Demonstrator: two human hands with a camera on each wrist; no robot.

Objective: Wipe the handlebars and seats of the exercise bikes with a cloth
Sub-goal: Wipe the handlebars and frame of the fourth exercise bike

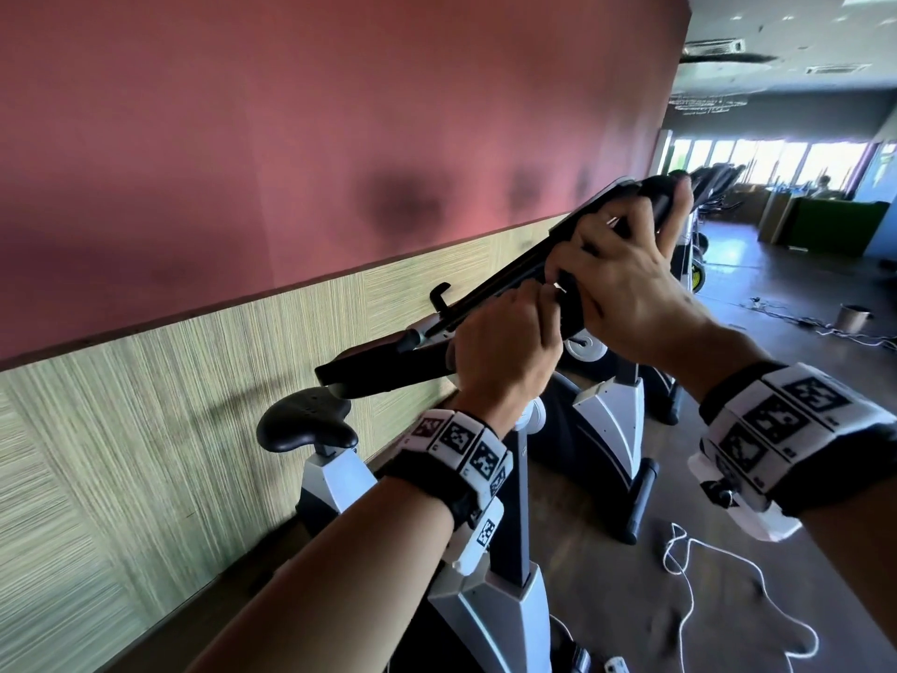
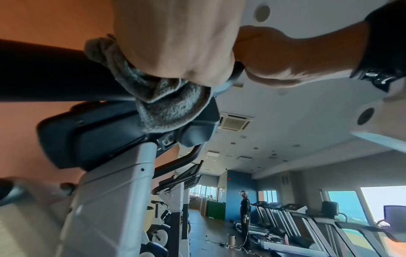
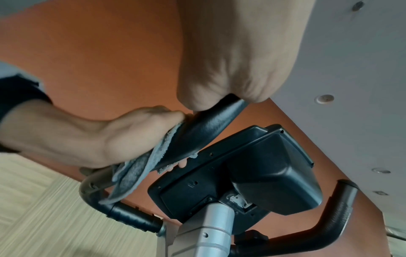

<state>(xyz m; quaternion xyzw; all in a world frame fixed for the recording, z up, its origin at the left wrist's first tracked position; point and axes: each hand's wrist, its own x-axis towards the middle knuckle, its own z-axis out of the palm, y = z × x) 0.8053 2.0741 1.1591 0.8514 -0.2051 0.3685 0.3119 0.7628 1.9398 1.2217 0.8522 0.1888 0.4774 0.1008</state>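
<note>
At the near handlebar [image 3: 197, 135], a grey cloth [image 2: 162, 104] is clamped by the left hand [image 1: 500, 352], the bar gripped bare by the right hand [image 1: 626, 284] — patches could be missed if it bunches.

Both bare forearms are raised forward and upward, side by side, and a band of black-and-white coded markers is worn on each wrist. The left hand [image 1: 502, 344] is curled in a fist round the black padded handlebar [image 3: 206, 132] of the exercise bike, with a grey terry cloth [image 2: 167, 106] pinched between palm and bar. The right hand [image 1: 626, 279] is set just beyond the left along the same handlebar, fingers wrapped over the bar, thumb extended past its top.
</note>
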